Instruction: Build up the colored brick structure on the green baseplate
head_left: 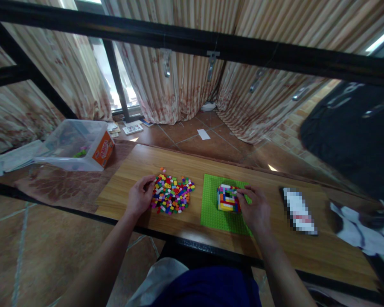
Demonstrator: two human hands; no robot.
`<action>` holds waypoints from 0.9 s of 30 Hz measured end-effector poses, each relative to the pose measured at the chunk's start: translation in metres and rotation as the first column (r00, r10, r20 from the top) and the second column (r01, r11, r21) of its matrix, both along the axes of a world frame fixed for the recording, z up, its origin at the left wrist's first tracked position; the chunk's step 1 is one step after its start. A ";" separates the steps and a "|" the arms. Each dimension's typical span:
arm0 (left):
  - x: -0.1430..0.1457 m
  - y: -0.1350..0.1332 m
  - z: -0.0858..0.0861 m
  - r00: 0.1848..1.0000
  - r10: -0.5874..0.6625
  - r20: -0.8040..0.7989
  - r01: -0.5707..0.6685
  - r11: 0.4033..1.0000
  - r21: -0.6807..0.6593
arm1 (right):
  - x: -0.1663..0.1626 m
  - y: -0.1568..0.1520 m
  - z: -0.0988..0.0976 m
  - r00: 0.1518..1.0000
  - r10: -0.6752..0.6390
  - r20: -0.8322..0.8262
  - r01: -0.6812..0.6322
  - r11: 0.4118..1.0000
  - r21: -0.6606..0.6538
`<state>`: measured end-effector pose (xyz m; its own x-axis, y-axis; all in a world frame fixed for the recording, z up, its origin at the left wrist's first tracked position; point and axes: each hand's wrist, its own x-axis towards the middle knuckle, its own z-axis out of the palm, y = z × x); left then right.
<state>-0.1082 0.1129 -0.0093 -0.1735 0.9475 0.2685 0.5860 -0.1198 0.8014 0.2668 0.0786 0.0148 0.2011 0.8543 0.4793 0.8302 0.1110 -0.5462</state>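
Observation:
A heap of small coloured bricks (pixel 173 194) lies on the wooden table (pixel 185 164). My left hand (pixel 141 198) rests at the heap's left edge, fingers curled onto the bricks; what they pinch is hidden. To the right a green baseplate (pixel 213 204) carries a multicoloured block structure (pixel 227 198). My right hand (pixel 256 209) sits on the plate beside the structure, fingertips pressed together against its right top edge.
A clear plastic bin (pixel 75 145) with an orange label stands at the table's far left on a patterned cloth. A dark flat object (pixel 299 211) lies right of the plate, white cloths (pixel 358 230) beyond it. A black frame bar (pixel 192 42) crosses overhead.

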 end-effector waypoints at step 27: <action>0.000 0.000 0.001 1.000 0.005 0.000 -0.005 1.000 0.007 | -0.005 0.012 -0.009 0.932 -0.147 -0.330 0.075 0.972 -0.221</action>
